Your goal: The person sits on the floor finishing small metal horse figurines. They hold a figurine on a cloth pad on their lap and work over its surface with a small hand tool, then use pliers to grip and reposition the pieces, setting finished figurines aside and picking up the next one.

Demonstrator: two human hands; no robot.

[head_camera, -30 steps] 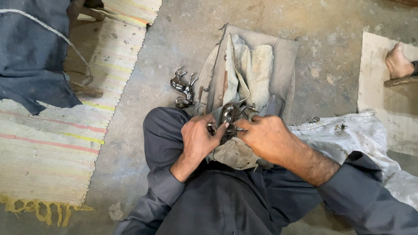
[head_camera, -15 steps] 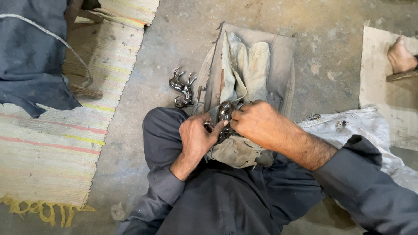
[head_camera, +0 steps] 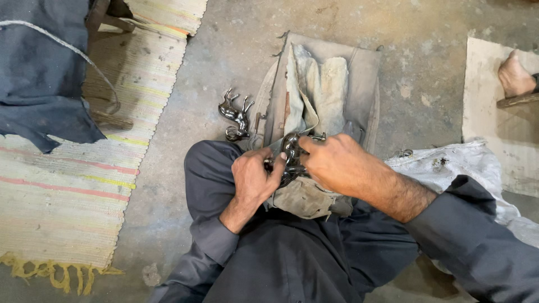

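Observation:
Both of my hands grip one shiny dark metal animal figurine over my lap. My left hand clasps its near end, fingers curled around it. From the right, my right hand covers the far part of the figurine, hiding much of it. A dirty grey cloth lies under the figurine on my knee. A second metal figurine, four-legged and lying on its side, rests on the concrete floor just left of the folded cloths.
Folded grey and pale cloths lie on the floor ahead of my knees. A striped woven mat with dark fabric sits at left. A white sack lies at right, and another person's bare foot rests on a pale board.
My right hand has slid leftward over the figurine, and the view has shifted slightly. My left hand keeps its hold in the same place.

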